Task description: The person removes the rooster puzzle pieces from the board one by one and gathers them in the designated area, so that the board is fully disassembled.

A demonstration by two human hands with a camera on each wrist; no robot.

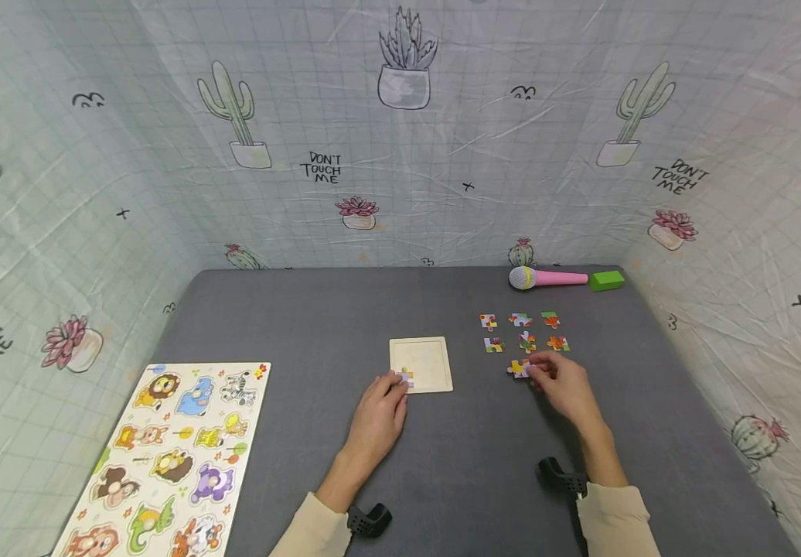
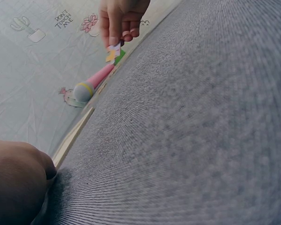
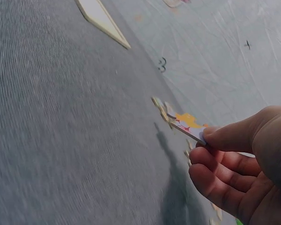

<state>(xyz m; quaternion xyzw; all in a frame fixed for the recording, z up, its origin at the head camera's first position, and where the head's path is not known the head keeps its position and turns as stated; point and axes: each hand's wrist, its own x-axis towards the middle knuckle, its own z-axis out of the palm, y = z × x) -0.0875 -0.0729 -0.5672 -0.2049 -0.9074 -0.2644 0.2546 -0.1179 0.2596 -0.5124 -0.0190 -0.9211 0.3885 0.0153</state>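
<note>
Between thumb and fingers, my right hand (image 1: 569,388) pinches a jigsaw piece (image 1: 518,369) with yellow and lilac print. The right wrist view shows this jigsaw piece (image 3: 188,124) tilted and raised off the cloth. My left hand (image 1: 376,416) rests its fingertips at the lower left corner of a shallow, pale wooden puzzle tray (image 1: 428,357). Another jigsaw piece (image 1: 406,377) lies in that corner, right by the left fingertips. Several loose jigsaw pieces (image 1: 527,342) lie in two rows beyond the right hand. In the left wrist view, the left fingertips are mostly hidden.
A pink toy microphone (image 1: 560,278) and a green block (image 1: 606,281) lie at the table's back right. At the left is a large animal puzzle board (image 1: 185,411). Grey cloth (image 1: 484,480) covers the table, and a printed curtain (image 1: 428,170) hangs behind it.
</note>
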